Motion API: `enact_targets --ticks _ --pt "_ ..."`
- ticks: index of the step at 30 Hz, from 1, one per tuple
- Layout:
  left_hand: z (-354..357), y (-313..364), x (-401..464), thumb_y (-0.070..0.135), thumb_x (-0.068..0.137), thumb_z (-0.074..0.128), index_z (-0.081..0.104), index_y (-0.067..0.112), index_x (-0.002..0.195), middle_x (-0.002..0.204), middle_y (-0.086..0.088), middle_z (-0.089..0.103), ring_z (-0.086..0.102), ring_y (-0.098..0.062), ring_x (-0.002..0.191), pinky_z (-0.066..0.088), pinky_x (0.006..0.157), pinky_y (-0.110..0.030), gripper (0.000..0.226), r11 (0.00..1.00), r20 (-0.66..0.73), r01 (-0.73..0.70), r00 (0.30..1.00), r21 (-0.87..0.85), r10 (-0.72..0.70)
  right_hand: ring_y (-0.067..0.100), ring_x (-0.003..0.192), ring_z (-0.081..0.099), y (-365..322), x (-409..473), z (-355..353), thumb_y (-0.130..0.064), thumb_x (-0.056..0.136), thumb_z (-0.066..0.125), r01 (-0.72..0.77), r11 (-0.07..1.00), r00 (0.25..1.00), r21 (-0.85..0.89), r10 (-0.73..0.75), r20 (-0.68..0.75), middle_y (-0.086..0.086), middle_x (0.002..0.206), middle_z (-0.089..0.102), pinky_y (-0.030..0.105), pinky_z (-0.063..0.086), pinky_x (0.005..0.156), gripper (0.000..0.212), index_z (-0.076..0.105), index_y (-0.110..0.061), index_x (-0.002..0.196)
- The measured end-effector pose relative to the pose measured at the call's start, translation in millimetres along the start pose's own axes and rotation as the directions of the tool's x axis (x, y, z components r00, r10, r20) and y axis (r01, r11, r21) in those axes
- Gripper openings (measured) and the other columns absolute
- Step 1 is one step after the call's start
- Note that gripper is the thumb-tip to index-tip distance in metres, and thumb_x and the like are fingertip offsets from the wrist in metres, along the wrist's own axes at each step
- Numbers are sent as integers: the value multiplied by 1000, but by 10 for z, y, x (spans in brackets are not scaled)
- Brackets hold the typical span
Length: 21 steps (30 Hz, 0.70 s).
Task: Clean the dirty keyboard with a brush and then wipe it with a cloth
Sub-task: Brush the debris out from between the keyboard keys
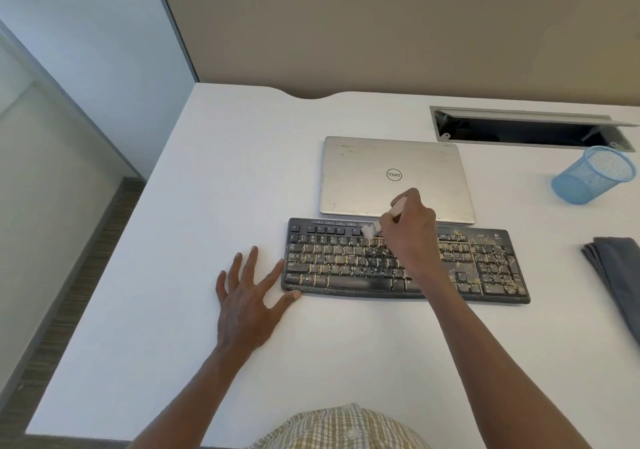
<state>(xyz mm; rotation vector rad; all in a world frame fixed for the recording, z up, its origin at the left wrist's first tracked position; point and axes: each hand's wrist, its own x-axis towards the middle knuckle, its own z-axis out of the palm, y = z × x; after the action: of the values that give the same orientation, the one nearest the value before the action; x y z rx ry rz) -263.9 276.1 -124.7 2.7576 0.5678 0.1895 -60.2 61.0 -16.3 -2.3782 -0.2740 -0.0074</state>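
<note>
White desk point(173, 206) fills most of the frame; beige partition panel point(381, 32) along the top, pale wall at upper left, a strip of striped floor down the left edge. Open cable tray point(519, 131) recessed into the desk at upper right.

Keyboard point(405, 261): black, lies flat at centre frame, long side running left to right. Yellowish crumbs scattered over most keys, densest toward its right half and upper right corner.

Right hand point(412, 230): over the upper middle of the keyboard, fingers curled round a brush point(388, 214) with a pale handle. Handle slants up toward the laptop; bristle end down at the top key row, left of the hand. Bristles blurred; contact with the keys looks likely, cannot confirm.

Left hand point(249, 296): flat on the desk just left of the keyboard, fingers spread and straight, holding nothing. Index fingertip and thumb tip at the keyboard's left edge, touching or nearly so.

Closed silver laptop point(394, 178) directly above the keyboard, edges almost meeting. Blue mesh cup point(594, 178) at right, tilted. Folded grey cloth point(616, 275) at the right edge, well apart from both hands. Checked shirt point(346, 428) at bottom centre.
</note>
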Motion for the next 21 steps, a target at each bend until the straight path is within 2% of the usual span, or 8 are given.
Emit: enact_targets --ticks 5,8,12,14,17,21 --pt "-7 3 -1 86 87 26 52 44 145 167 -7 24 14 -32 155 16 121 -58 77 1000 2 1 1000 9 -1 16 59 57 -24 24 -28 -9 91 56 14 999 996 34 -11 -85 1 77 57 21 38 46 16 49 -8 105" --pt "-3 -4 -4 85 87 29 53 43 144 167 -7 25 15 -32 155 17 121 -58 75 1000 -2 -4 1000 1 4 17 55 54 27 -7 13 -8 92 54 40 999 998 -1 -40 -51 4 76 57 20 35 45 15 48 -6 106" --pt "6 -2 3 86 88 27 54 42 143 166 -8 27 17 -33 154 19 120 -59 76 1000 -11 -6 1000 3 6 19 56 58 32 -3 -23 -10 91 56 32 999 998 15 -31 -62 4 76 59 30 45 45 15 48 -8 103" --pt "7 -7 1 86 87 27 54 42 143 166 -8 26 16 -33 154 18 120 -59 76 1000 -11 -7 1000 6 7 17 57 56 5 14 -16 -8 93 54 50 998 995 39 -46 -89 3 77 59 26 42 45 14 49 -7 105" --pt "9 -5 -4 86 87 28 53 43 144 166 -7 25 15 -32 154 17 121 -59 75 1000 -10 -5 1000 4 5 15 54 53 47 -9 19 -9 93 54 46 999 998 -2 -46 -30 5 76 58 19 34 44 14 48 -6 105" --pt "9 -2 0 85 88 28 53 42 144 166 -8 26 16 -33 154 18 120 -59 75 1000 -7 -5 1000 11 5 18 56 56 39 45 -27 -10 90 58 8 1000 999 0 -8 -38 5 76 58 24 40 45 16 49 -7 103"
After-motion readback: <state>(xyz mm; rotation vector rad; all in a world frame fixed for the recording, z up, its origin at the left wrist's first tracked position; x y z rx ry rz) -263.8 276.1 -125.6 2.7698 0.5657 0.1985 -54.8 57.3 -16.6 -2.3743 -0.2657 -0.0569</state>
